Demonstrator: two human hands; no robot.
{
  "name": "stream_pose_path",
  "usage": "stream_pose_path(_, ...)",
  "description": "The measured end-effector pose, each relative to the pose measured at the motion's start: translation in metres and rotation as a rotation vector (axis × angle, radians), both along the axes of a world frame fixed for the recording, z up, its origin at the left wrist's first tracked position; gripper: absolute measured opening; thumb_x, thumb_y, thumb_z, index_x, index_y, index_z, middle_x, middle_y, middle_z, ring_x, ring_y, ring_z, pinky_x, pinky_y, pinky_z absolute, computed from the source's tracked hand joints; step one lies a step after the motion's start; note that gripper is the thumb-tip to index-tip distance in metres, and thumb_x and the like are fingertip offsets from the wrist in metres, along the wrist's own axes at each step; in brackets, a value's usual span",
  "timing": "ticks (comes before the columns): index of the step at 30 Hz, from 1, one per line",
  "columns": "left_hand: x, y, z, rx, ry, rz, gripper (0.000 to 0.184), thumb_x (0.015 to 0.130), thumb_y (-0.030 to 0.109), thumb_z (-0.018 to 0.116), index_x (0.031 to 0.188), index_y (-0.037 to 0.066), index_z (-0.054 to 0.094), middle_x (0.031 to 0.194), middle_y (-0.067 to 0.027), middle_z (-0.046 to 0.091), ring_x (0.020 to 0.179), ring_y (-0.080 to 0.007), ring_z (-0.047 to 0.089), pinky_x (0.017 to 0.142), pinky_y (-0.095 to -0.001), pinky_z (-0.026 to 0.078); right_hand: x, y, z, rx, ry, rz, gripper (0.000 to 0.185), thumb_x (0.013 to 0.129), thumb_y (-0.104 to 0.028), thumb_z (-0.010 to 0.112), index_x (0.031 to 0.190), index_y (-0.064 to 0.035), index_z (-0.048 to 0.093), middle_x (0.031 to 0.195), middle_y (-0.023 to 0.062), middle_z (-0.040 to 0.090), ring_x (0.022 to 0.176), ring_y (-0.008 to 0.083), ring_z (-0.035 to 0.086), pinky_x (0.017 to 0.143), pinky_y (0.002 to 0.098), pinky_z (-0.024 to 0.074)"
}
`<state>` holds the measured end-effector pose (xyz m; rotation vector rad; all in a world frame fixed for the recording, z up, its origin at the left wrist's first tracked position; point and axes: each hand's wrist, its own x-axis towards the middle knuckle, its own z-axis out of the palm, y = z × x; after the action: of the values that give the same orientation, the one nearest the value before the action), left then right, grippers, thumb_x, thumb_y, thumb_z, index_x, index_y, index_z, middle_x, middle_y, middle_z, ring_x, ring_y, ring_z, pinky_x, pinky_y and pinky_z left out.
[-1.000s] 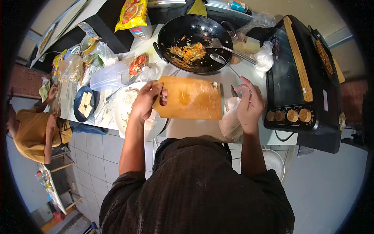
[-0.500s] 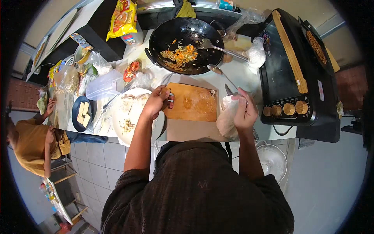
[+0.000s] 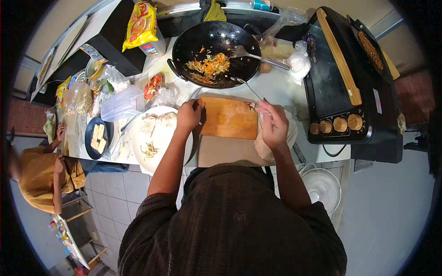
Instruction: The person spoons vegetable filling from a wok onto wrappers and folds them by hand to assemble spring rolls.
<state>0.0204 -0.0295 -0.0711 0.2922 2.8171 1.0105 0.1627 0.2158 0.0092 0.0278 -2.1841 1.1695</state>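
Observation:
My left hand [image 3: 189,116] grips the handle end of a wooden cutting board [image 3: 228,118], which lies flat on the counter. A metal spoon [image 3: 248,87] is held in my right hand [image 3: 274,124], over the board's right edge, its bowl pointing toward the wok. Small dark bits sit at the board's upper right corner. Behind the board stands a black wok [image 3: 221,41] with shredded vegetables [image 3: 209,66] and a metal spatula [image 3: 262,58] in it. Beneath my right wrist is a bag of pale powder [image 3: 290,133], partly hidden.
A large white plate [image 3: 149,158] with scraps is left of the board, beside a clear container [image 3: 122,105] and a dark plate of pale pieces [image 3: 99,138]. A black griddle [image 3: 329,87] stands right. A person [image 3: 41,175] is at the far left; a fan [image 3: 322,188] is below.
The board has come down from a raised position onto the counter. My right hand has moved left with the spoon, from beside the board to over its right edge.

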Motion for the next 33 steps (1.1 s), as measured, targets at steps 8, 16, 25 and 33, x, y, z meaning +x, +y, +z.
stream_pose_path(8,0.004,-0.009,0.0,0.095,-0.001,0.056,0.035,0.086,0.03,0.072,0.103,0.0,0.07,0.091,-0.0196,0.072,0.087,-0.0343,0.071,0.078,-0.0408,0.055,-0.075,-0.014,-0.025,0.133,-0.045,0.193,0.025,0.093,-0.015,0.061,0.115,-0.005,0.068,0.101,0.0134,0.07,0.09,0.0317,0.062,0.083,0.0395,0.048)
stream_pose_path(16,0.013,-0.021,0.029,0.145,-0.085,0.029,0.035,0.087,0.027,0.072,0.107,-0.002,0.069,0.088,-0.0183,0.073,0.081,-0.0278,0.073,0.073,-0.036,0.055,-0.071,-0.016,-0.041,0.042,-0.355,0.227,0.033,0.094,-0.013,0.06,0.127,-0.0082,0.062,0.107,0.0143,0.067,0.087,0.0265,0.062,0.08,0.0347,0.0505)
stream_pose_path(25,0.005,-0.009,-0.007,0.091,0.242,-0.314,0.041,0.077,0.002,0.068,0.117,-0.001,0.063,0.113,-0.0241,0.065,0.105,-0.0422,0.061,0.091,-0.0437,0.05,-0.039,0.005,-0.033,-0.041,-0.473,0.128,0.049,0.088,-0.007,0.064,0.136,-0.0117,0.055,0.111,0.0165,0.063,0.091,0.0283,0.063,0.082,0.0371,0.0516)
stream_pose_path(33,0.01,-0.008,-0.003,0.12,0.125,-0.304,0.055,0.072,-0.009,0.063,0.126,0.001,0.058,0.118,-0.0234,0.062,0.111,-0.0432,0.057,0.096,-0.0454,0.047,0.029,0.089,-0.061,0.492,-0.609,-0.438,0.049,0.083,-0.026,0.07,0.129,-0.0092,0.06,0.124,0.0184,0.06,0.113,0.0415,0.056,0.098,0.0494,0.0438)
